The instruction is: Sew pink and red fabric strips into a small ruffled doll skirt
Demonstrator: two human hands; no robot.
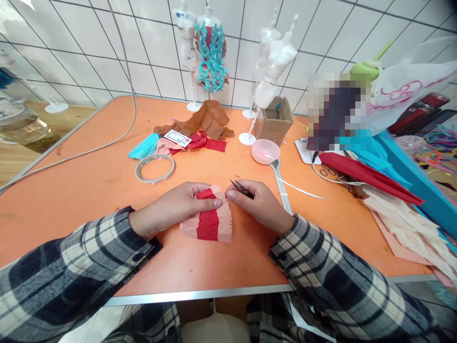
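The orange table (71, 190) is taken as the reference surface, and the pleated crepe-paper piece (209, 224), banded in pink and red, as the clock centre. It lies flat at the middle of the table, near the front edge.

A white cable (89, 150) is run across the table at 10 o'clock. A roll of tape (155, 168) is laid flat nearer in, also at 10 o'clock.

The left hand (171, 207) is placed at 9 o'clock and is clenched on the piece, whose upper edge is pinched between the thumb and fingers.

A mannequin (210, 52) dressed in teal and red paper is stood at 12 o'clock, against the tiled wall.

The right hand (262, 207) is positioned at 2 o'clock and is closed around the thread snips (242, 189). The blades are pointed towards 10 o'clock, just beside the upper right corner of the piece.

A pink bowl (266, 151) is set between 1 and 2 o'clock, with a cardboard box (274, 121) behind it.

A stack of crepe-paper sheets (403, 224) is spread at 3 o'clock.
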